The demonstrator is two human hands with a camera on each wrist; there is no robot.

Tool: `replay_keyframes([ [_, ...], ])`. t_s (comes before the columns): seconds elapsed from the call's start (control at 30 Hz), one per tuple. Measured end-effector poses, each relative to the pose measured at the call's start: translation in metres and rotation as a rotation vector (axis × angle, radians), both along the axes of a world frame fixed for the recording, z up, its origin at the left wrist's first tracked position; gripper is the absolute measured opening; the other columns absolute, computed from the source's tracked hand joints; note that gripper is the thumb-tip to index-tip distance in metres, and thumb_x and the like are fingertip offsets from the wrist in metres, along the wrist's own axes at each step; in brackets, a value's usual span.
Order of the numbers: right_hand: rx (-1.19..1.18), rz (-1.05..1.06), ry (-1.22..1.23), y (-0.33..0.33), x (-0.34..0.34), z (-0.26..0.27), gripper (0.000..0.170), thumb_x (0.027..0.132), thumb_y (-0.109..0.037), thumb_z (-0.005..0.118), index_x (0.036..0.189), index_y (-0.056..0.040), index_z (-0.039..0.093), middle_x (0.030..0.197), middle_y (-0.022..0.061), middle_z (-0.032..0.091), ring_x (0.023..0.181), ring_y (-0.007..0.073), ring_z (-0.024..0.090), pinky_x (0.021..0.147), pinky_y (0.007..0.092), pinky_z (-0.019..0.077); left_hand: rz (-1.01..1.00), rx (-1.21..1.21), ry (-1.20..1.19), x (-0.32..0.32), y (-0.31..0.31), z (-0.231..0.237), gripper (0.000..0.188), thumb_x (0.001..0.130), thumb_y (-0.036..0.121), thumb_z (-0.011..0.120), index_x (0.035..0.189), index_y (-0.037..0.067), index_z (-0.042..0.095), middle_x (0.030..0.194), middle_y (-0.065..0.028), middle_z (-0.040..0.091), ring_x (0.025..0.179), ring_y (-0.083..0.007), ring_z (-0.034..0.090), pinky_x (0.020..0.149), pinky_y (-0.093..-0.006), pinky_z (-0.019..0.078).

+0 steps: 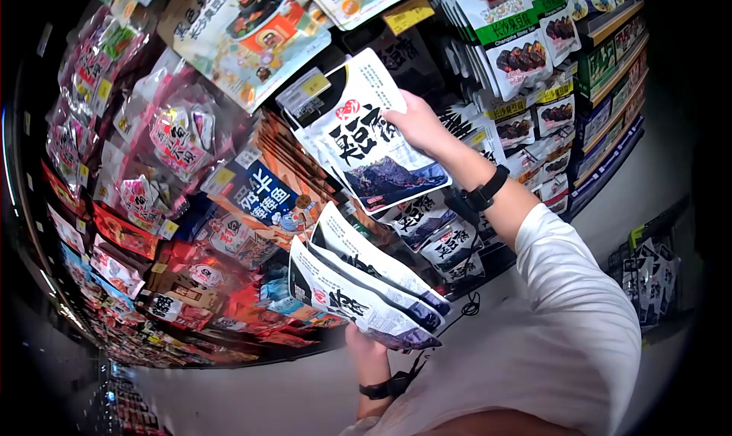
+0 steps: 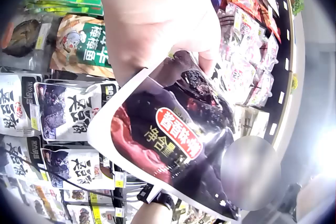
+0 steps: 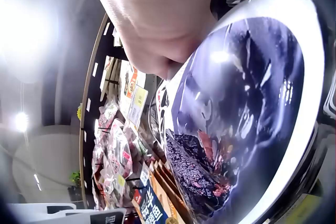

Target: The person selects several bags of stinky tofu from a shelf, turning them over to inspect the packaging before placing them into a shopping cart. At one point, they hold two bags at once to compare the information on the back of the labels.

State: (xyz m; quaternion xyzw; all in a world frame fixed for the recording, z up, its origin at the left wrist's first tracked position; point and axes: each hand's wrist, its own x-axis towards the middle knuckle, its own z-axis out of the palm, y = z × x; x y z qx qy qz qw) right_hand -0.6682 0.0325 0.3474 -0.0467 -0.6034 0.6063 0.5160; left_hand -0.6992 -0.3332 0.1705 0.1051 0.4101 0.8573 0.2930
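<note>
My right hand [image 1: 419, 123] grips the right edge of a white and dark stinky tofu bag [image 1: 354, 142], thumb on its printed front. This bag stands upright, overlapping the front of a hanging row in the head view; its glossy purple lower part [image 3: 236, 103] fills much of the right wrist view. Lower down, my left hand [image 1: 367, 346] holds a fanned stack of several matching bags [image 1: 328, 295] by the lower edge, fingers mostly hidden under them. The left wrist view shows the left hand [image 2: 157, 35] over a dark bag panel [image 2: 173, 134] with a red label.
Brown and blue snack bags [image 1: 267, 196] hang just left of the right hand's bag. More stinky tofu bags [image 1: 446, 242] hang below it, beside green-topped packs [image 1: 518, 55]. Pink clear bags [image 1: 179, 131] fill the left rack. A dark basket [image 1: 648, 276] with bags stands at right.
</note>
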Motion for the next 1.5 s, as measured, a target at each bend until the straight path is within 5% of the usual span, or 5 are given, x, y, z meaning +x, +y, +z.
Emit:
replay_keyframes([
  [0.13, 0.086, 0.050, -0.012, 0.015, 0.009, -0.009, 0.033, 0.081, -0.010, 0.055, 0.111, 0.0048, 0.051, 0.098, 0.0145, 0.063, 0.088, 0.0180, 0.060, 0.079, 0.0296, 0.0452, -0.017, 0.174, -0.100, 0.030, 0.039, 0.020, 0.043, 0.087, 0.024, 0.041, 0.119, -0.004, 0.048, 0.117, -0.0185, 0.055, 0.104, -0.0330, 0.055, 0.091, -0.0455, 0.0448],
  [0.17, 0.049, 0.131, -0.018, 0.018, 0.013, -0.008, 0.034, 0.082, -0.009, 0.055, 0.112, 0.0055, 0.050, 0.101, 0.0129, 0.062, 0.092, 0.0155, 0.058, 0.081, 0.0287, 0.0445, 0.087, -0.229, 0.086, 0.040, 0.051, 0.025, 0.057, 0.091, 0.048, 0.028, 0.131, 0.009, 0.037, 0.123, -0.0082, 0.049, 0.110, -0.0241, 0.050, 0.092, -0.0381, 0.0423],
  [0.23, 0.040, 0.153, -0.041, 0.023, 0.023, -0.004, 0.030, 0.082, -0.012, 0.055, 0.108, 0.0035, 0.052, 0.093, 0.0151, 0.063, 0.083, 0.0185, 0.061, 0.075, 0.0303, 0.0463, 0.120, -0.219, -0.068, 0.024, 0.030, -0.013, 0.058, 0.091, 0.049, 0.031, 0.132, 0.009, 0.036, 0.124, -0.0098, 0.048, 0.111, -0.0250, 0.049, 0.094, -0.0379, 0.0413],
  [0.57, 0.040, 0.276, -0.043, 0.037, 0.013, -0.005, 0.016, 0.081, -0.010, 0.049, 0.091, 0.0027, 0.051, 0.074, 0.0226, 0.060, 0.070, 0.0367, 0.060, 0.063, 0.0429, 0.0464, 0.096, -0.007, -0.181, 0.088, 0.095, 0.038, 0.056, 0.090, 0.044, 0.032, 0.130, 0.006, 0.038, 0.122, -0.0121, 0.050, 0.110, -0.0275, 0.050, 0.094, -0.0402, 0.0421],
  [1.5, 0.014, 0.281, -0.039, 0.036, -0.012, -0.026, 0.013, 0.081, -0.007, 0.051, 0.087, 0.0046, 0.048, 0.065, 0.0217, 0.057, 0.060, 0.0362, 0.059, 0.052, 0.0407, 0.0453, 0.037, 0.122, -0.245, 0.120, 0.143, 0.069, 0.050, 0.088, 0.030, 0.036, 0.125, -0.002, 0.043, 0.119, -0.0186, 0.054, 0.107, -0.0343, 0.053, 0.091, -0.0464, 0.0443],
])
